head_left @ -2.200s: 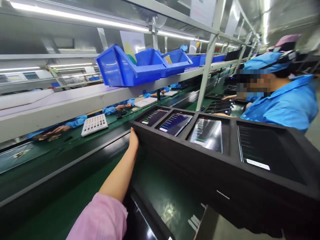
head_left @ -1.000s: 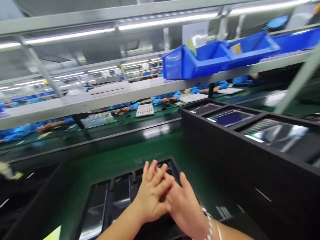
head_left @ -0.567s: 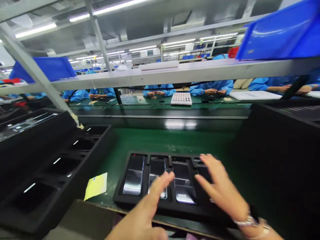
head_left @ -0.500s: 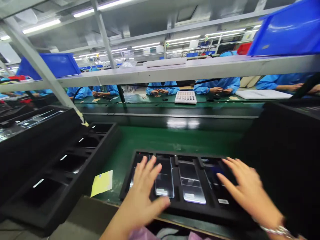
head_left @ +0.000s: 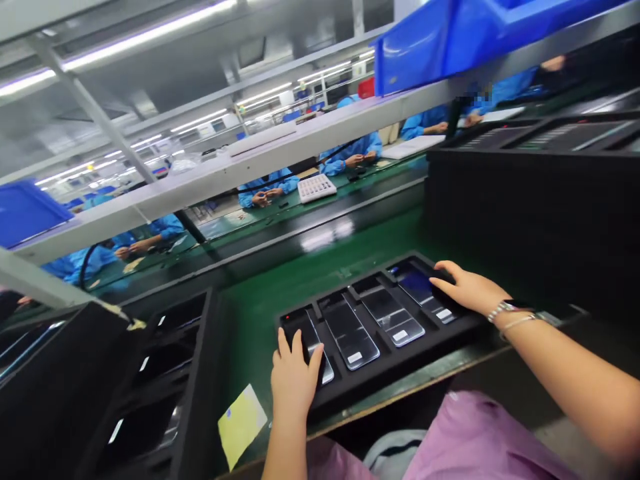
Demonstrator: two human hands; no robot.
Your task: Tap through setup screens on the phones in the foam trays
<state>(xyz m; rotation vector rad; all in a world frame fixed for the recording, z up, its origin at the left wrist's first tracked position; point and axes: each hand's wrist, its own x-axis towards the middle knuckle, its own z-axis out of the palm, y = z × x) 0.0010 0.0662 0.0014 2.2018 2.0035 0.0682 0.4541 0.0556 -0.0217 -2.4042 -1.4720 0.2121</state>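
A black foam tray [head_left: 385,373] lies on the green bench in front of me, with several phones [head_left: 350,332] face up in its slots. My left hand [head_left: 293,377] rests flat on the tray's left end, fingers spread over the leftmost phone. My right hand [head_left: 467,288] lies on the tray's right end, fingers curved over the edge beside the rightmost phone [head_left: 423,288]. A bracelet shows on my right wrist.
A tall stack of black trays [head_left: 530,193] stands at the right. More black trays [head_left: 150,373] sit at the left, with a yellow slip [head_left: 240,423] beside them. People in blue work across the conveyor [head_left: 280,233]. Blue bins [head_left: 430,40] sit on the overhead shelf.
My hands have come down from hovering over the tray and now rest on its two ends. The view has tilted, so the tray sits slanted in the picture.
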